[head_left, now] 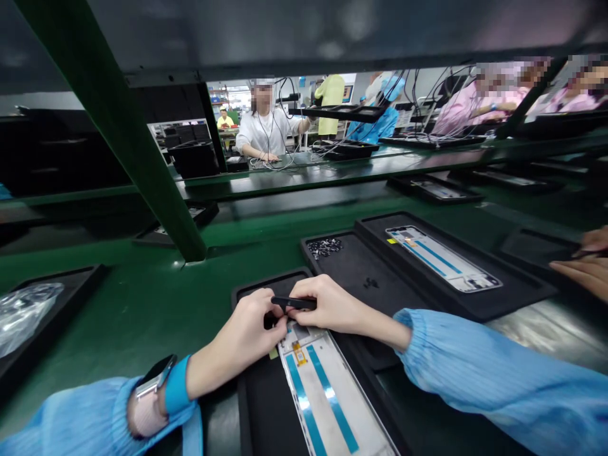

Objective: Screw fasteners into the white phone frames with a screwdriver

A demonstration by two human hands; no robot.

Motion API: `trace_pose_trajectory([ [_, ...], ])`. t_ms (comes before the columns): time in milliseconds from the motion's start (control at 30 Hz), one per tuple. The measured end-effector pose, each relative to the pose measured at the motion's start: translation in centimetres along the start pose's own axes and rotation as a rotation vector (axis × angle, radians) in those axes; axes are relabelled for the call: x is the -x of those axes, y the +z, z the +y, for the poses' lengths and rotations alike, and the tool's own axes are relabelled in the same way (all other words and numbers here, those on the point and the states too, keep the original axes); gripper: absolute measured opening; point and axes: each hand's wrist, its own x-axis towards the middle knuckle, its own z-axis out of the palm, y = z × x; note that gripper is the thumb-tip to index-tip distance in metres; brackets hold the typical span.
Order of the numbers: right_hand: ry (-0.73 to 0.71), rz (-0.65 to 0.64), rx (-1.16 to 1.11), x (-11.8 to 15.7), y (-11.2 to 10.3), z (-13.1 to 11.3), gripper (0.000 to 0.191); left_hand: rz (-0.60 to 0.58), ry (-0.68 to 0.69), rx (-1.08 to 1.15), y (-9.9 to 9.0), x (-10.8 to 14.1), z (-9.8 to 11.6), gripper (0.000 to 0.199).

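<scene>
A pale device frame [327,392] with two blue strips and an orange flex piece lies in a black tray [259,405] in front of me. My left hand [259,320] is closed at the frame's upper left end, thumb and fingertips together; what they pinch is too small to make out. My right hand [327,304] has its fingers closed around a slim black tool [297,303], which points left towards my left hand. Both hands' fingertips nearly meet over the top end of the frame.
Behind my right hand, a tray [349,244] holds small dark parts. Another tray [517,294] holds a similar frame [446,259]. A plastic bag [26,313] lies at left. A green post [142,171] stands ahead; a person's hand [586,266] shows at right.
</scene>
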Motion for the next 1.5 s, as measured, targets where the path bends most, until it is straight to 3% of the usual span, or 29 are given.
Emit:
trace_pose_trajectory([
  [400, 0.042, 0.003, -0.046, -0.2, -0.1, 0.0, 0.009, 0.079, 0.004, 0.016, 0.6, 0.3, 0.1, 0.014],
  [700, 0.053, 0.010, -0.022, 0.0, -0.1, 0.2, 0.011, 0.068, 0.004, 0.016, 0.8, 0.3, 0.1, 0.014],
  [900, 0.086, 0.002, -0.041, -0.3, -0.1, -0.2, 0.008, 0.095, 0.107, -0.030, 0.8, 0.5, -0.4, 0.015],
  [1067, 0.099, -0.022, -0.048, -0.4, -0.2, -0.5, 0.006, -0.074, 0.397, -0.339, -0.3, 1.1, -0.3, 0.021],
  [1233, 0.120, -0.032, -0.060, -0.4, -0.3, -0.9, 0.007, -0.251, 0.468, -0.455, -2.0, 1.4, 0.2, 0.023],
  [1333, 0.089, 0.081, -0.118, -0.1, -0.4, -1.2, 0.013, -0.184, 0.391, -0.253, -2.1, 1.4, 0.2, 0.021],
  [1500, 0.188, 0.460, -0.307, 0.4, -0.4, -1.3, 0.046, 0.008, 0.236, 0.065, -1.4, 1.4, -0.6, 0.016],
])
